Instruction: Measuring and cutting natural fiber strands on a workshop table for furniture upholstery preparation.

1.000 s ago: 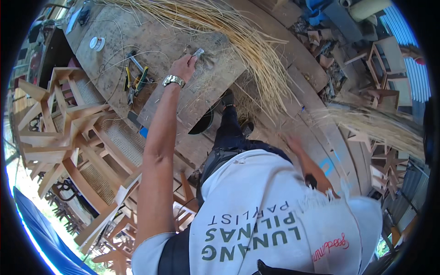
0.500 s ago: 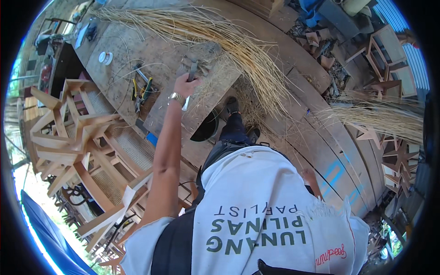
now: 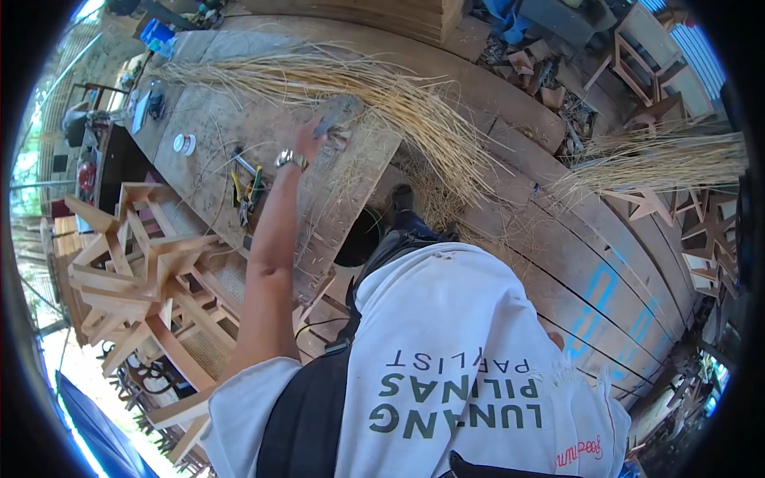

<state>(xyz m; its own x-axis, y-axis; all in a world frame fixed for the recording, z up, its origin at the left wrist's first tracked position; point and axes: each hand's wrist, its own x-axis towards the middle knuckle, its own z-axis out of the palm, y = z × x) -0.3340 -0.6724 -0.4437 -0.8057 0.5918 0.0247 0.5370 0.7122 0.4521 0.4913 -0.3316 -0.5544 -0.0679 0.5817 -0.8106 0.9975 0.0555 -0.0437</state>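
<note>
My left hand [image 3: 308, 142], blurred by motion and wearing a metal-band watch [image 3: 292, 159], is over the worn wooden work board [image 3: 362, 163]. Its fingers close around a flat grey strip [image 3: 325, 125] whose kind I cannot make out. Just beyond lies another greyish piece [image 3: 344, 106] on the board, among loose fibre scraps. A long bundle of straw-coloured rattan-like strands [image 3: 414, 103] spreads along the far side and hangs over the right end. Of my right hand [image 3: 555, 340] only a small part shows past the shirt; its fingers are hidden.
Yellow-handled pliers [image 3: 253, 191], a hammer-like tool [image 3: 245, 162] and a round white container [image 3: 184, 144] lie left of my arm. Stacked wooden chair frames [image 3: 151, 275] crowd the left. A dark bucket [image 3: 362, 239] stands below the board; more strands [image 3: 661, 163] lie at right.
My left hand has moved slightly left and away from me, and the grey strip has tilted. My right hand has slipped mostly out of sight behind the shirt. The whole view has shifted.
</note>
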